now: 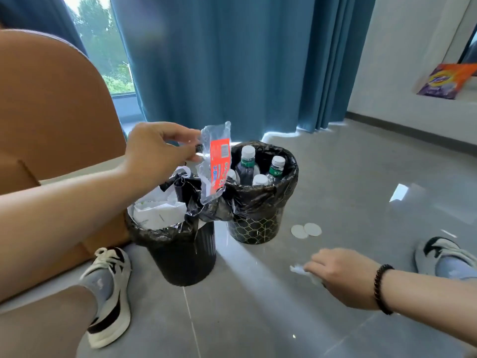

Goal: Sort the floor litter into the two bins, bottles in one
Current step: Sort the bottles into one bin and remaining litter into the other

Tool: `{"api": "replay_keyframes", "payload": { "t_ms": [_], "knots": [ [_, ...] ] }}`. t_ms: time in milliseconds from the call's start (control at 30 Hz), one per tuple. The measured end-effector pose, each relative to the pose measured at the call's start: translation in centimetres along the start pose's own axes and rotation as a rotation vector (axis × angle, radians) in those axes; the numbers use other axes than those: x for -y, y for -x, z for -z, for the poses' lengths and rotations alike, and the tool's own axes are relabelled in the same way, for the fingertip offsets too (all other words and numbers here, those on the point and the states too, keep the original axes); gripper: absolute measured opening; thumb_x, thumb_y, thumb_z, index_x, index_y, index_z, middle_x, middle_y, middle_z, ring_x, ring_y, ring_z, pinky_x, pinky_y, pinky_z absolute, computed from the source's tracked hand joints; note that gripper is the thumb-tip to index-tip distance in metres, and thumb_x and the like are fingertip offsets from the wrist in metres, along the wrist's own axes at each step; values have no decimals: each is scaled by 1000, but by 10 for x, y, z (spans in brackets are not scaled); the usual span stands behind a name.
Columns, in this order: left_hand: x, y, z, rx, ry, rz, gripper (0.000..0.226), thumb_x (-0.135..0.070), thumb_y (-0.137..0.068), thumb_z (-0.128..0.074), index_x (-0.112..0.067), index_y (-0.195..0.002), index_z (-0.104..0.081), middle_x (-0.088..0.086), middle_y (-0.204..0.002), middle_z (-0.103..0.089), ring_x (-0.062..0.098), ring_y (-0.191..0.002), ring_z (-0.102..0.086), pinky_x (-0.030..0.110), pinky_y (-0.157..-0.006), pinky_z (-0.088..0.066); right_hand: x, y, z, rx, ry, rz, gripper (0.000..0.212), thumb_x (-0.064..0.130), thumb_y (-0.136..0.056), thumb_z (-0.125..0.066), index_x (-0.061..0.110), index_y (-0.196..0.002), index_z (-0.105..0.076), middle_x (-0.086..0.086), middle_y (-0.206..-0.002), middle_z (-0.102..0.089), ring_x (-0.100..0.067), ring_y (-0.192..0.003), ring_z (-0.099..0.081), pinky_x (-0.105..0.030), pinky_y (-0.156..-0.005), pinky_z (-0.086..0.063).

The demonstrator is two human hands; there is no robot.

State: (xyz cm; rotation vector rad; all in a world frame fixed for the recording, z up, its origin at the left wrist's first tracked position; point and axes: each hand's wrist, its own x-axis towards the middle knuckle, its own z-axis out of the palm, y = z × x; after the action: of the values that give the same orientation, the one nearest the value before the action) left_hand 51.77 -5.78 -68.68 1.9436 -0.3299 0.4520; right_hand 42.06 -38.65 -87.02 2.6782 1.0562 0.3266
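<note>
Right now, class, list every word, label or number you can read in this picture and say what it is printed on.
"东方": green label of a bottle in the patterned bin; the rest is cut off.
Green label on the other bottle: too blurred to read.
Red label on the clear wrapper pinched by the left hand: print too small to read.
Orange and purple bag: brand lettering blurred, unreadable.

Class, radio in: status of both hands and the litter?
Left hand pinching wrapper over bins. Right hand on white scrap, floor level. Two discs left. Nothing blocking.
</note>
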Motion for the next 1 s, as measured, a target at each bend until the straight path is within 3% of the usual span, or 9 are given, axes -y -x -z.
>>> {"api": "replay_keyframes", "payload": {
  "t_ms": [133, 233, 400, 533, 633, 767, 867, 933, 1000],
  "knots": [
    [19, -21, 28, -82, -11, 144, 21, 5, -81, -70, -15, -86, -72, 17, -89, -72, 14, -60, -71, 16, -54, -53, 9, 0, -23, 97, 46, 111, 35, 25, -44, -75, 31, -76, -60, 14, -66, -52, -9, -54, -51, -19, -43, -37],
    [45, -29, 48, -149, -64, 199, 18, 2, -81, -70, -13, -90, -72, 20, -94, -72, 19, -66, -73, 31, -70, -60, 9, -5, -30, 95, 20, 111, 35, 25, -44, -74, 31, -75, -58, 14, -66, -51, -9, -54, -51, -19, -43, -38],
    [68, -37, 66, -171, -223, 202, 15, 1, -82, -69, -13, -85, -68, 7, -84, -72, 11, -66, -72, 19, -58, -56, 4, -6, -33, 74, 16, 81, 35, 25, -43, -73, 32, -75, -59, 15, -65, -51, -7, -53, -51, -17, -44, -35],
    [84, -38, 69, -155, -248, 285, 19, 2, -79, -74, -14, -78, -62, 10, -87, -71, 20, -76, -70, 36, -73, -59, 0, -2, -41, 87, 11, 61, 37, 25, -42, -73, 32, -76, -60, 16, -65, -52, -7, -54, -53, -18, -43, -41],
    [90, -37, 69, -165, -151, 399, 22, 5, -77, -74, -12, -85, -61, 10, -89, -69, 25, -81, -69, 41, -82, -58, 0, -3, -42, 85, 11, 63, 37, 24, -43, -72, 32, -78, -60, 17, -65, -53, -7, -54, -54, -18, -43, -43],
    [96, -36, 66, -86, -164, 497, 33, 4, -77, -73, -6, -106, -59, 16, -97, -70, 26, -84, -70, 35, -77, -58, 2, -4, -43, 69, 10, 76, 35, 24, -45, -72, 32, -77, -61, 16, -65, -53, -8, -54, -54, -18, -43, -42],
    [95, -33, 65, 112, -166, 552, 35, 2, -79, -73, -7, -110, -59, 16, -100, -71, 25, -88, -72, 34, -75, -60, 1, -6, -41, 63, 8, 72, 35, 24, -44, -72, 33, -76, -61, 17, -65, -53, -7, -54, -54, -18, -43, -41],
    [90, -30, 62, 249, -123, 557, 32, 3, -80, -73, -8, -108, -62, 13, -97, -73, 23, -90, -72, 36, -82, -58, 1, -6, -41, 64, 6, 69, 35, 25, -44, -72, 33, -76, -60, 17, -65, -53, -7, -55, -55, -18, -44, -41],
    [85, -29, 58, 272, -83, 524, 26, 2, -80, -72, -10, -102, -65, 12, -97, -73, 22, -95, -70, 36, -86, -55, 0, -7, -40, 60, 4, 65, 34, 26, -44, -73, 32, -74, -60, 17, -66, -54, -6, -55, -55, -17, -44, -41]
  ]
}}
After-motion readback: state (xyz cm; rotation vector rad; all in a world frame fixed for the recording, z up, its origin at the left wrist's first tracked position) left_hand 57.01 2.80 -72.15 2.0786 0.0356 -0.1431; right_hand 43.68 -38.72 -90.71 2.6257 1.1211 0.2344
